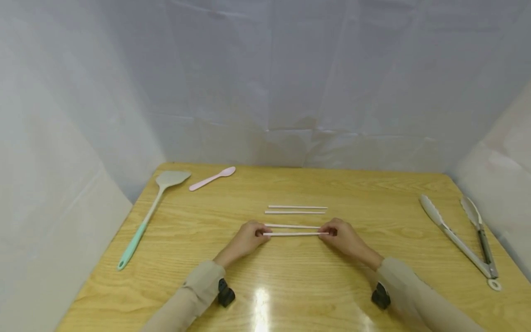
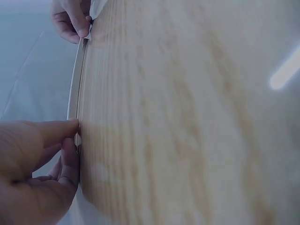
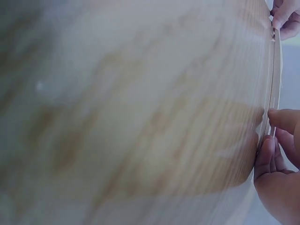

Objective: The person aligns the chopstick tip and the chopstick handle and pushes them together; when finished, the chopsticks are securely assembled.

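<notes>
Two thin, pale chopsticks (image 1: pixel 292 234) lie side by side between my hands, running left to right with a narrow gap between them. My left hand (image 1: pixel 250 237) pinches their left ends with thumb and fingers. At the right ends, my right hand (image 1: pixel 341 236) grips in the same way. Both wrist views show curled fingers at table level, with the left hand (image 2: pixel 40 164) and the right hand (image 3: pixel 281 154) seen close up; the chopsticks are hard to make out there. Just beyond, another pair of pale chopsticks (image 1: pixel 295 212) rests on the table, roughly parallel.
On the wooden table (image 1: pixel 199 221), a spatula (image 1: pixel 151 210) with a mint-green handle lies at the left. A pink spoon (image 1: pixel 211 179) is near the back edge. Spread metal tongs (image 1: pixel 460 240) lie at the far right. Pale sheeting (image 1: pixel 265 83) stands behind and at both sides.
</notes>
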Demonstrator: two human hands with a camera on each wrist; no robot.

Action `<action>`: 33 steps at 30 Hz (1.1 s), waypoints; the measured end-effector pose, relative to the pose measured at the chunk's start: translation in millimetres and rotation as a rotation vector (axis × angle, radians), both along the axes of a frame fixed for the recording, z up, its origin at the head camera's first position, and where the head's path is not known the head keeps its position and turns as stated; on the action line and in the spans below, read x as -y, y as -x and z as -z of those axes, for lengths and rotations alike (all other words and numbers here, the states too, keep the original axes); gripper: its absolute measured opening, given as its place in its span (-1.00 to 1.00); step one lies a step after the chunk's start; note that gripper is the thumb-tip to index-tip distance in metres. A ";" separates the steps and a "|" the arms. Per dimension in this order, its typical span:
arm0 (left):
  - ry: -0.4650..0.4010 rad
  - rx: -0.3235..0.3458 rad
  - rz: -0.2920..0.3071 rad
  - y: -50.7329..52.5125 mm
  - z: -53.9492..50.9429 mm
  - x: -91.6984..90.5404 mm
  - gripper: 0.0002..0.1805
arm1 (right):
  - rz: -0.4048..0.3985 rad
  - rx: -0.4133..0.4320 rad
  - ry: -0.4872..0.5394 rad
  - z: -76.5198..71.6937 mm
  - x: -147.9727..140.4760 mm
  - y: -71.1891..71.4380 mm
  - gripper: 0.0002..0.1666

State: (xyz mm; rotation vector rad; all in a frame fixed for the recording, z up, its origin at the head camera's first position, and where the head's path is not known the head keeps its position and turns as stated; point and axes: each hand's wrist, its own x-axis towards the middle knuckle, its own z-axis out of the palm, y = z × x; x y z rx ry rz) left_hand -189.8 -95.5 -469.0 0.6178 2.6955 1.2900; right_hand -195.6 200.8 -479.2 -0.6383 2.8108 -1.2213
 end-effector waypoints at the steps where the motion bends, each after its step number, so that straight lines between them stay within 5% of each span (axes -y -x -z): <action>1: 0.001 -0.001 -0.001 0.2 -0.1 0.1 -0.88 | 0.002 0.001 0.001 -0.3 0.1 0.1 -0.96; 17: 0.008 0.054 -0.078 0.3 -1.2 -0.7 -0.90 | 0.021 0.038 -0.005 -4.7 0.1 0.3 -0.94; 33: 0.012 0.065 -0.090 -1.2 -2.4 -0.5 -0.89 | 0.022 0.053 0.011 -4.3 -1.1 -0.9 -0.90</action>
